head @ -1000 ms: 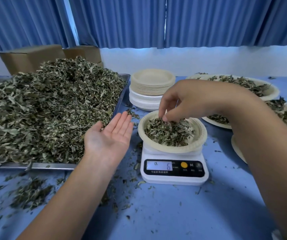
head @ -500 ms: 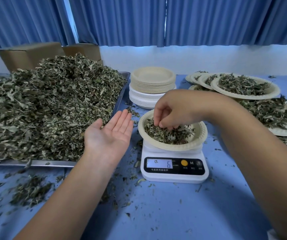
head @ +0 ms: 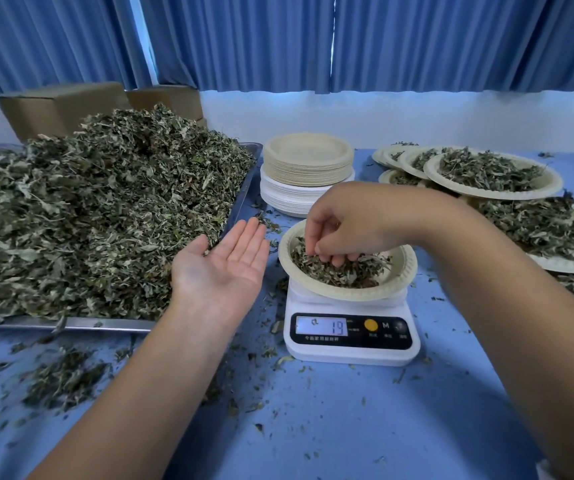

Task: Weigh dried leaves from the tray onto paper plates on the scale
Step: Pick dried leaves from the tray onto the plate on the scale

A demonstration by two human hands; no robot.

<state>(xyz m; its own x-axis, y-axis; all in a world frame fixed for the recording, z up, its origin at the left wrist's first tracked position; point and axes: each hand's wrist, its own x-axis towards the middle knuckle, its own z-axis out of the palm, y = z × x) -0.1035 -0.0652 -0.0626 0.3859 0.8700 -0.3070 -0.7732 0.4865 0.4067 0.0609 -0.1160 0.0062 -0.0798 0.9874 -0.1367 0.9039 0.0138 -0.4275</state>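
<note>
Head view: blue bench (head: 347,427) littered with leaf crumbs, white wall (head: 399,116) behind it, blue curtains (head: 244,39) above. Cardboard boxes (head: 60,102) sit at the back left.

The metal tray (head: 105,324) on the left holds a heap of dried leaves (head: 98,216). A stack of empty paper plates (head: 308,168) sits just right of the tray, and filled plates (head: 493,174) overlap at the far right.

The white scale (head: 351,353) is in the centre with a paper plate (head: 401,268) of leaves on it.

Writing: display (head: 322,326) reads 19, with an "M" by the orange button. The small print under it is illegible.

Left hand (head: 223,268): palm up, fingers straight and together, holding nothing, between tray and scale.

Right hand (head: 341,230): fingers curled down, tips bunched in the leaves on the plate, pinching some.

Delta vs 0.5 s ago: reading went from 6 to 19, the right hand's fingers are deeper in the leaves, and the left hand hasn't changed.
</note>
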